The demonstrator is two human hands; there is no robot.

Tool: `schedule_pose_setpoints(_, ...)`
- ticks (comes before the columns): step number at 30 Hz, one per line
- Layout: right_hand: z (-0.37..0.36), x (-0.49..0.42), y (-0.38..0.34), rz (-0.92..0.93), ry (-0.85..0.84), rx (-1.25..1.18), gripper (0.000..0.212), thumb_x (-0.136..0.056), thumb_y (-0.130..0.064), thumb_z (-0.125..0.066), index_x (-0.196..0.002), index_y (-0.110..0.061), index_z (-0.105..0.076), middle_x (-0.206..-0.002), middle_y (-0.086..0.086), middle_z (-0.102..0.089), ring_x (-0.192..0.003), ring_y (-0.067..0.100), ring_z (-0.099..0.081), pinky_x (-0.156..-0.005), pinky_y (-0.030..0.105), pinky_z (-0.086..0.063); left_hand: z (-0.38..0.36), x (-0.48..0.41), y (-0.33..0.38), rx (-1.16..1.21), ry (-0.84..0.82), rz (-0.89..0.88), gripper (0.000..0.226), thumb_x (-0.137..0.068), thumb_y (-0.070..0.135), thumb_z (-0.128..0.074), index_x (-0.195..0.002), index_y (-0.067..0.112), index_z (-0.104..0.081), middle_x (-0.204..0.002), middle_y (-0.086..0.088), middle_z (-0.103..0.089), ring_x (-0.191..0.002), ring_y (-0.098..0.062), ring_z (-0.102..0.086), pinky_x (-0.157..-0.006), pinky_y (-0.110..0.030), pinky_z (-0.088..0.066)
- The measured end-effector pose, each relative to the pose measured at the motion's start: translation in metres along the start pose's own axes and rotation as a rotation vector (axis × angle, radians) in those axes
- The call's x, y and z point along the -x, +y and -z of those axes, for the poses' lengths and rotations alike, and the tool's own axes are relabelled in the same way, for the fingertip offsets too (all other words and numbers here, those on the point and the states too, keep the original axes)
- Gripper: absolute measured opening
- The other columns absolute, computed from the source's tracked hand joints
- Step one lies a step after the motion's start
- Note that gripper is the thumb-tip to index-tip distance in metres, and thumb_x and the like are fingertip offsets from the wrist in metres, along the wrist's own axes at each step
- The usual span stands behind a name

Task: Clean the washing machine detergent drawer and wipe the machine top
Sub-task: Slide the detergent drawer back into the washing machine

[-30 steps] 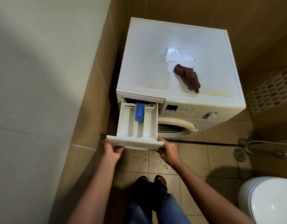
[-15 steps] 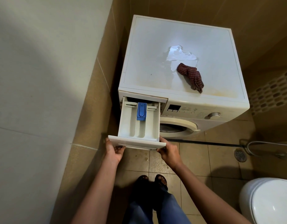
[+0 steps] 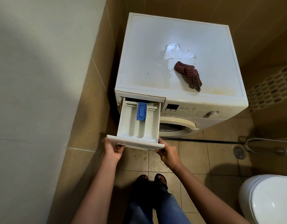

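The white detergent drawer [image 3: 128, 126] is pulled far out of the washing machine [image 3: 196, 104], with a blue insert [image 3: 141, 111] in its middle compartment. My left hand [image 3: 113, 150] grips the left end of the drawer's front panel from below. My right hand [image 3: 167, 152] grips the panel's right end. On the machine top [image 3: 147, 54] lie a crumpled dark red checked cloth [image 3: 189, 75] and, just behind it, a thin white sheet [image 3: 176, 52] beside a wet patch. Yellowish stains run along the top's front edge.
A tiled wall stands close on the left of the machine. A white toilet [image 3: 267, 199] sits at the lower right. A floor drain [image 3: 239, 152] and a metal hose [image 3: 262, 143] lie on the tiled floor to the right. My sandalled feet stand below the drawer.
The drawer has stayed pulled out with both hands at the ends of its front panel. The camera view has shifted slightly; nothing on the machine top has moved.
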State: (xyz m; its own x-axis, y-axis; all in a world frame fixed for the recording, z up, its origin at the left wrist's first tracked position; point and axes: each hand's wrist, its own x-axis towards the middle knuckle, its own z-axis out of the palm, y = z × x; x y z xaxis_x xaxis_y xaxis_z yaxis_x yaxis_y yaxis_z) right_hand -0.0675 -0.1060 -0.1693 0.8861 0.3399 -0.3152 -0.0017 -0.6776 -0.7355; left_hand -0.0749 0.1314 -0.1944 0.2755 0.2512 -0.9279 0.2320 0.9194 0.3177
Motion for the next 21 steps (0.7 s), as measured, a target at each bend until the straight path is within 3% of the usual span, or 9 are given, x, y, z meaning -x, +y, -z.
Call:
schedule_pose_setpoints(5, -0.005, -0.001, -0.002, 0.034, 0.005, -0.004, 0.068, -0.085, 0.003, -0.063, -0.145, -0.021, -0.039, -0.108, 0.0, -0.069, -0.088, 0.004, -0.061, -0.086, 0.019, -0.05, 0.002, -0.002, 0.002, -0.003, 0.003, -0.015, 0.057, -0.098, 0.046, -0.044, -0.136, 0.004, -0.047, -0.115, -0.019, -0.058, -0.126, -0.035, -0.049, -0.102, -0.048, -0.043)
schedule_pose_setpoints(8, -0.004, -0.002, -0.002, 0.023, 0.015, -0.005, 0.067, -0.085, 0.003, -0.063, -0.143, -0.022, -0.041, -0.11, -0.001, -0.069, -0.091, 0.005, -0.06, -0.086, 0.019, -0.049, 0.002, 0.0, 0.0, -0.001, 0.002, -0.006, 0.057, -0.099, 0.045, -0.043, -0.137, 0.003, -0.046, -0.131, -0.021, -0.053, -0.126, -0.035, -0.048, -0.104, -0.048, -0.043)
schedule_pose_setpoints(12, -0.003, -0.004, 0.002, 0.014, -0.019, 0.001, 0.068, -0.086, 0.001, -0.063, -0.145, -0.022, -0.038, -0.114, 0.001, -0.068, -0.096, 0.007, -0.06, -0.088, 0.021, -0.049, 0.0, 0.0, -0.002, 0.01, 0.001, -0.01, 0.054, -0.099, 0.044, -0.042, -0.136, 0.004, -0.047, -0.119, -0.019, -0.056, -0.127, -0.034, -0.048, -0.105, -0.048, -0.042)
schedule_pose_setpoints(15, -0.003, -0.004, 0.003, 0.026, -0.013, 0.007, 0.067, -0.086, 0.001, -0.063, -0.145, -0.019, -0.038, -0.114, 0.002, -0.068, -0.095, 0.006, -0.06, -0.088, 0.018, -0.047, 0.002, -0.001, -0.002, 0.01, -0.004, -0.01, 0.055, -0.099, 0.044, -0.044, -0.135, 0.004, -0.047, -0.122, -0.02, -0.056, -0.126, -0.035, -0.049, -0.104, -0.049, -0.043)
schedule_pose_setpoints(18, -0.002, -0.004, 0.003, 0.038, -0.034, 0.017, 0.067, -0.087, -0.001, -0.062, -0.146, -0.02, -0.036, -0.114, 0.002, -0.067, -0.095, 0.005, -0.059, -0.09, 0.02, -0.049, 0.01, -0.002, -0.003, 0.026, 0.007, -0.004, 0.051, -0.098, 0.043, -0.045, -0.13, 0.003, -0.047, -0.104, -0.018, -0.056, -0.125, -0.035, -0.049, -0.104, -0.049, -0.043)
schedule_pose_setpoints(21, -0.001, -0.004, 0.002, 0.026, -0.006, -0.006, 0.065, -0.087, 0.001, -0.062, -0.144, -0.02, -0.038, -0.116, -0.001, -0.066, -0.098, 0.003, -0.058, -0.089, 0.01, -0.043, 0.01, 0.001, -0.003, 0.013, -0.019, 0.004, 0.05, -0.099, 0.042, -0.045, -0.13, 0.003, -0.047, -0.103, -0.018, -0.057, -0.124, -0.035, -0.049, -0.104, -0.048, -0.043)
